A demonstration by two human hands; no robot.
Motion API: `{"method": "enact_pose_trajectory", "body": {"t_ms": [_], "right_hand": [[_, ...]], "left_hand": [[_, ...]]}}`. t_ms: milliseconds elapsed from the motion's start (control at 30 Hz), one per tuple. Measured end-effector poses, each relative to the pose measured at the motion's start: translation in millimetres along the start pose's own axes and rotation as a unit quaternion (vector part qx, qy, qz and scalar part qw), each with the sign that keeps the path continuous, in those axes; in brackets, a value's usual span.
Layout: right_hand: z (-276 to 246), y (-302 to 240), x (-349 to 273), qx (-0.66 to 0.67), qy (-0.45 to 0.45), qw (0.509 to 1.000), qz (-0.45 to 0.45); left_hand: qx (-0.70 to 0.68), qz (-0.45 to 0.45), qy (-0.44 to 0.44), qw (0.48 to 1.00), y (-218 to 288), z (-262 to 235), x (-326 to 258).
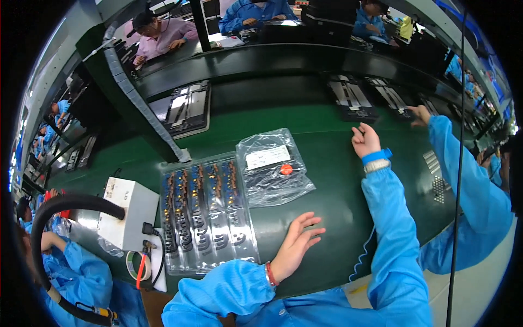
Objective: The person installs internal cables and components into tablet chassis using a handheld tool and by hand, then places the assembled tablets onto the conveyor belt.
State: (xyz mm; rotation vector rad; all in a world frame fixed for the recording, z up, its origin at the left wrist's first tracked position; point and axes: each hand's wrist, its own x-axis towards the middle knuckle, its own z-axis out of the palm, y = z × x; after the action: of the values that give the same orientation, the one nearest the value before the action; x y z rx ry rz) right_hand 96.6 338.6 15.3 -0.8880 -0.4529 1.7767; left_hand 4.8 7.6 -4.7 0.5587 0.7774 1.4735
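Above the green bench (332, 158), my left hand (294, 248) is open and holds nothing, its fingers spread toward the right. It is nearest to a clear plastic bag (277, 188) with a dark item, a white label and a round orange sticker. My right hand (366, 141), with a blue strap at the wrist, reaches farther forward. Its fingers are loosely bent and apart, with nothing visible in them. Just beyond them lies a flat dark device (350, 98) with light panels. Left of the bag, a clear tray (220, 218) carries rows of small circuit parts.
A co-worker's hand (420, 115) reaches toward another flat device (389, 97) at the right. More devices (188, 109) lie at the far left, beside a dark post (128, 98). A white box (126, 210) with a thick black hose and a tape roll (136, 265) stand left of the tray.
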Motion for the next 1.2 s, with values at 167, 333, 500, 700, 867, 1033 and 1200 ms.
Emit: {"method": "enact_pose_trajectory", "body": {"t_ms": [167,333,500,700,867,1033,1200], "right_hand": [[28.6,19.2,54.5,0.033,0.073,0.996,-0.04],[63.5,35.4,90.0,0.01,0.185,0.98,-0.075],[69.2,33.5,134.5,-0.019,0.246,0.957,-0.15],[51.1,16.7,77.0,0.007,0.107,0.994,-0.021],[-28.0,-5.4,-65.7,-0.042,-0.011,0.996,0.079],[-93.5,8.8,-204.9,0.007,0.036,0.99,0.14],[-120.0,53.4,-303.0,-0.061,-0.084,0.969,0.227]], "left_hand": [[0.015,-0.013,-0.007,1.0,2.0,-0.9,-0.5],[0.034,-0.01,-0.014,0.999,0.9,-3.7,-2.7],[0.066,-0.013,-0.033,0.997,1.4,-0.5,-1.2],[0.09,0.002,-0.065,0.994,-0.4,-2.1,1.0],[0.145,0.048,-0.072,0.986,-8.7,-1.3,-0.5],[0.245,0.1,-0.077,0.961,-10.0,-1.4,-10.7],[0.383,0.18,-0.095,0.901,3.5,20.1,-41.6]]}}
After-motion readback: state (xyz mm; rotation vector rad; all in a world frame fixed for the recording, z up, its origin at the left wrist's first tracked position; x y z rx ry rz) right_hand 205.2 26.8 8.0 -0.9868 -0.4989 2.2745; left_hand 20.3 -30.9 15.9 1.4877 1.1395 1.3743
